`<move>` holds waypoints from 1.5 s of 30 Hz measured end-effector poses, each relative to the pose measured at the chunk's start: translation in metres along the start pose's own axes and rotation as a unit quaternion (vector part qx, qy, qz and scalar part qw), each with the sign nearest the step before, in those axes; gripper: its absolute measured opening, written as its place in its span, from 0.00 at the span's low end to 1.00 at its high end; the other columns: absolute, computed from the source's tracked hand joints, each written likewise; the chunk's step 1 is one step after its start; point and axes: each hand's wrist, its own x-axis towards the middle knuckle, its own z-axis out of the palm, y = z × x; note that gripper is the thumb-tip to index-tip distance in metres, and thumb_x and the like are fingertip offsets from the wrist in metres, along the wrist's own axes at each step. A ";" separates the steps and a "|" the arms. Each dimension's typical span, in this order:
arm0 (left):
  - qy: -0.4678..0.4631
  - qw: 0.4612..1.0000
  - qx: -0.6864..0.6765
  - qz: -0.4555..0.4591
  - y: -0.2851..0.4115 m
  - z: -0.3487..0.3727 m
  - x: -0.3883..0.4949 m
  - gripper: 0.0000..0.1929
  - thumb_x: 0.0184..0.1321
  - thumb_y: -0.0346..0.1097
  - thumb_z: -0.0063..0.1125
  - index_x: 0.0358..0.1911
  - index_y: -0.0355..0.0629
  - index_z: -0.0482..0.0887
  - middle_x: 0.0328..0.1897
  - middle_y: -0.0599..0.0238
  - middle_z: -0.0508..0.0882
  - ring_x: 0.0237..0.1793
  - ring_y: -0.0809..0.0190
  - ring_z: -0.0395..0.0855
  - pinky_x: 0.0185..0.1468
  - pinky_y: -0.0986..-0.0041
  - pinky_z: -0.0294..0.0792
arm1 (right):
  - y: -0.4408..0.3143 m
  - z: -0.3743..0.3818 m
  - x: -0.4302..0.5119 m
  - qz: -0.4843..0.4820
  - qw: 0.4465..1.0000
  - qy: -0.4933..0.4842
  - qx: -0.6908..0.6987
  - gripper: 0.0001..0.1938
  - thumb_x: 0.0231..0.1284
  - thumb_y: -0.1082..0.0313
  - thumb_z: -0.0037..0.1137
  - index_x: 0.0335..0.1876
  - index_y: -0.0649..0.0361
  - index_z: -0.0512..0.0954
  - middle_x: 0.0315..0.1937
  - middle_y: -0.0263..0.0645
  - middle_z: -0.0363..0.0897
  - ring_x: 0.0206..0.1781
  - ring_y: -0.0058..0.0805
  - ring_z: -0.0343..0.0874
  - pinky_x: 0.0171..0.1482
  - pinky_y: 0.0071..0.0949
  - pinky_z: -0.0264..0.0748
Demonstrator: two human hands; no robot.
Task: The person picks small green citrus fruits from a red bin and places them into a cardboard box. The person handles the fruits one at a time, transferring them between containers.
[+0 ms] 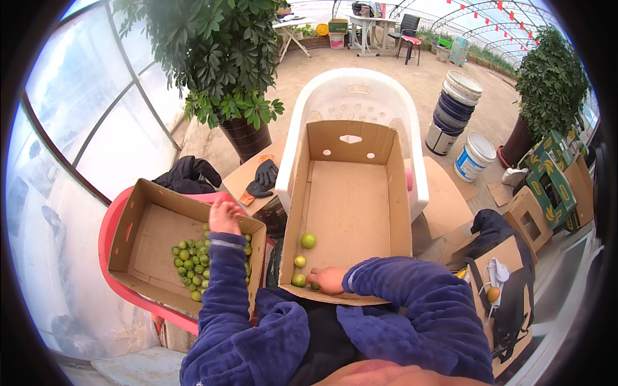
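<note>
A cardboard box (355,202) lies on a white plastic chair (357,91) before me. Along its near left edge sit several green tomatoes (308,241), one of them yellowish. My right hand (329,280) is down at the near edge of this box, its fingers at a green tomato; whether they grip it I cannot tell. To the left, a second cardboard box (154,231) rests tilted on a red plastic chair (108,217) and holds many green tomatoes (193,258). My left hand (225,216) is raised over that box's far right side, blurred, and its fingers' hold cannot be made out.
Black and orange work gloves (263,178) lie on cardboard between the chairs. A large potted plant (241,116) stands behind them. Stacked buckets (451,113) and a white bucket (474,157) stand at the right, beyond them green banana boxes (550,188). A cardboard piece with a black strap lies at my right.
</note>
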 end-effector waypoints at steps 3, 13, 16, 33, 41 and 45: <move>-0.185 0.981 0.054 -0.010 0.000 0.058 -0.057 0.17 0.67 0.30 0.57 0.57 0.37 0.72 0.33 0.63 0.84 0.29 0.65 0.84 0.34 0.78 0.76 | 0.010 0.007 0.006 0.002 0.998 -0.017 -0.066 0.22 0.57 0.68 0.57 0.59 0.54 0.74 0.54 0.50 0.72 0.50 0.53 0.80 0.52 0.47 0.77; -0.365 0.884 0.290 0.023 -0.010 0.102 -0.140 0.18 0.64 0.28 0.60 0.57 0.35 0.76 0.46 0.63 0.83 0.45 0.69 0.81 0.52 0.76 0.74 | -0.003 -0.099 -0.003 0.073 0.965 0.236 0.092 0.16 0.57 0.71 0.57 0.53 0.59 0.77 0.44 0.48 0.79 0.49 0.48 0.81 0.51 0.42 0.78; -0.358 0.851 0.374 0.086 -0.009 0.108 -0.134 0.18 0.63 0.29 0.61 0.57 0.37 0.77 0.50 0.64 0.81 0.48 0.67 0.80 0.55 0.75 0.73 | -0.022 -0.138 -0.025 0.018 0.892 0.427 0.148 0.17 0.56 0.73 0.61 0.53 0.58 0.77 0.46 0.44 0.77 0.47 0.40 0.81 0.50 0.33 0.79; -0.353 0.927 0.125 0.017 0.020 0.120 -0.132 0.21 0.66 0.28 0.59 0.62 0.37 0.70 0.51 0.62 0.82 0.45 0.67 0.82 0.49 0.75 0.75 | -0.036 -0.157 -0.037 -0.042 0.827 0.542 0.146 0.24 0.56 0.76 0.64 0.60 0.58 0.74 0.53 0.40 0.75 0.41 0.27 0.81 0.44 0.27 0.78; -0.319 0.938 0.129 0.035 0.027 0.104 -0.122 0.20 0.66 0.24 0.58 0.60 0.36 0.70 0.51 0.63 0.82 0.47 0.68 0.81 0.53 0.76 0.75 | -0.036 -0.153 -0.038 0.007 0.847 0.518 0.119 0.03 0.59 0.72 0.65 0.35 0.63 0.83 0.27 0.34 0.81 0.27 0.19 0.76 0.31 0.20 0.71; -0.171 0.962 0.211 -0.021 -0.001 0.021 -0.061 0.19 0.68 0.35 0.59 0.59 0.38 0.73 0.45 0.59 0.86 0.35 0.68 0.82 0.39 0.77 0.74 | -0.041 -0.156 -0.036 0.017 0.881 0.465 0.088 0.05 0.61 0.71 0.64 0.36 0.64 0.84 0.27 0.36 0.81 0.27 0.20 0.75 0.31 0.21 0.72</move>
